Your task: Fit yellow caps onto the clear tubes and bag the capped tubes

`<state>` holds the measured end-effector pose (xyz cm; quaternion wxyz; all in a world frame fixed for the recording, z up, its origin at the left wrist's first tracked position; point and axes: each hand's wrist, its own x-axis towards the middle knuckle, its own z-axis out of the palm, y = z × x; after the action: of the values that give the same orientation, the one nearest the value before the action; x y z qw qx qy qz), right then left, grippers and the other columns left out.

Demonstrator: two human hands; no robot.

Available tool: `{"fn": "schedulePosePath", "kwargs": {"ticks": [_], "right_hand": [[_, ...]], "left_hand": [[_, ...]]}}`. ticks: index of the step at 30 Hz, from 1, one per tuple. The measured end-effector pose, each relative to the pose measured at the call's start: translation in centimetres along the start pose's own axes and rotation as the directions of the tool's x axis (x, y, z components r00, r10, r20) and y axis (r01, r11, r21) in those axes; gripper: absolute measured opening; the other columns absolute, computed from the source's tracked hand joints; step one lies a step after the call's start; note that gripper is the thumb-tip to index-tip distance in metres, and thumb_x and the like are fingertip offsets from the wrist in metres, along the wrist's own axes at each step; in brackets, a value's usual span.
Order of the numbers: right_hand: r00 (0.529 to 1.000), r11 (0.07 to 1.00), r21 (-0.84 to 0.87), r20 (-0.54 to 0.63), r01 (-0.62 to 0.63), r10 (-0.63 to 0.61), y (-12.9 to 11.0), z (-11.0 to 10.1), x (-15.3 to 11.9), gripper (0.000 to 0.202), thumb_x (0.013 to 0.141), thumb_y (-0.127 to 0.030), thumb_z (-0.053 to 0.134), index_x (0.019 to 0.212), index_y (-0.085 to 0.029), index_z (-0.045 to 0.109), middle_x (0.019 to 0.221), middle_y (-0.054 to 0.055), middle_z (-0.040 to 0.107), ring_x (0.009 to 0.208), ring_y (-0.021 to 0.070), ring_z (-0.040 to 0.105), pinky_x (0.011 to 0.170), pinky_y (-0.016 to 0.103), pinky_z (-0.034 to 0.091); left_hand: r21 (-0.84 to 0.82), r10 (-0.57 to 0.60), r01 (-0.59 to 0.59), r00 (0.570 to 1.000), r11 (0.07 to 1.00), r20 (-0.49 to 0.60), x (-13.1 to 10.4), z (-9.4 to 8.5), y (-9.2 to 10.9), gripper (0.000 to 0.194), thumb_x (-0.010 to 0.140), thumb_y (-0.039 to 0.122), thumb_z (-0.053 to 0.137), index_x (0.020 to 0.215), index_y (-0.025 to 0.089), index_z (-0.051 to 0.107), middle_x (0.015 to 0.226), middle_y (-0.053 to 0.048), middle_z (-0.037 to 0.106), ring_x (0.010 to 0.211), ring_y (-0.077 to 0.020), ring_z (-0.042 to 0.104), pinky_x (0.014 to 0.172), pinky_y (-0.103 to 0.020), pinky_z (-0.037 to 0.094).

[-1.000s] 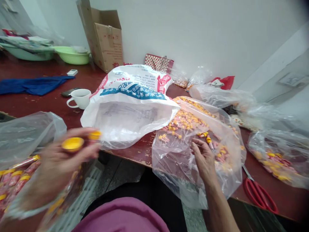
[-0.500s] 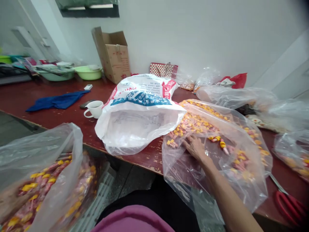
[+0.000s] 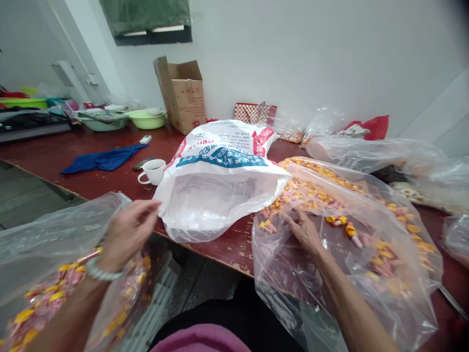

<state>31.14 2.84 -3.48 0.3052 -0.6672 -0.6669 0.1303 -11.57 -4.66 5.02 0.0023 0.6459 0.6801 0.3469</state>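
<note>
My left hand [image 3: 134,227], with a pale bracelet at the wrist, reaches over the left clear plastic bag [image 3: 84,217]. Its fingers stretch towards the left rim of a white printed sack [image 3: 223,198], whose mouth faces me; contact with the rim cannot be made out. Nothing shows in these fingers. Small pink pieces with yellow caps [image 3: 54,296] fill the left bag. My right hand [image 3: 306,230] is inside the mouth of the right clear plastic bag [image 3: 293,274], fingers apart and lowered by a heap of the same capped pieces [image 3: 311,193]. Its fingertips are partly hidden.
A white cup [image 3: 153,172] stands left of the sack, near a blue cloth [image 3: 104,159]. Behind are a cardboard box [image 3: 188,102] and basins [image 3: 146,119]. More plastic bags [image 3: 384,151] lie at the right. The red table's front edge [image 3: 220,256] is worn.
My left hand has come up out of the left bag and moved right, towards the sack's rim. My right hand stays by the heap. The view has shifted left and up.
</note>
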Motion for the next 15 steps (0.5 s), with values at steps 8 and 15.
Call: {"fn": "schedulePosePath", "kwargs": {"ticks": [8,15], "right_hand": [[0.996,0.997,-0.015,0.054,0.07,-0.069,-1.3,-1.5,3.8,0.033,0.091,-0.037,0.038,0.104,-0.02,0.064,0.098,0.002,0.069,0.092,0.0176,0.063,0.079,0.028,0.047],[0.968,0.884,-0.397,-0.143,-0.248,0.207,5.4,-4.7,5.1,0.023,0.089,-0.025,0.051,0.105,-0.013,0.062,0.113,0.013,0.06,0.107,0.0237,0.056,0.092,0.043,0.044]], "left_hand": [[0.178,0.093,-0.147,0.956,0.973,0.28,8.2,16.6,3.1,0.049,0.081,0.027,0.048,0.127,0.009,0.051,0.133,-0.018,0.049,0.124,-0.0296,0.042,0.104,-0.042,0.032],[0.331,0.117,-0.213,0.951,0.919,0.285,7.5,21.0,2.2,0.05,0.089,0.042,0.037,0.131,0.021,0.051,0.148,-0.017,0.026,0.137,-0.0416,0.014,0.102,-0.053,0.026]]}}
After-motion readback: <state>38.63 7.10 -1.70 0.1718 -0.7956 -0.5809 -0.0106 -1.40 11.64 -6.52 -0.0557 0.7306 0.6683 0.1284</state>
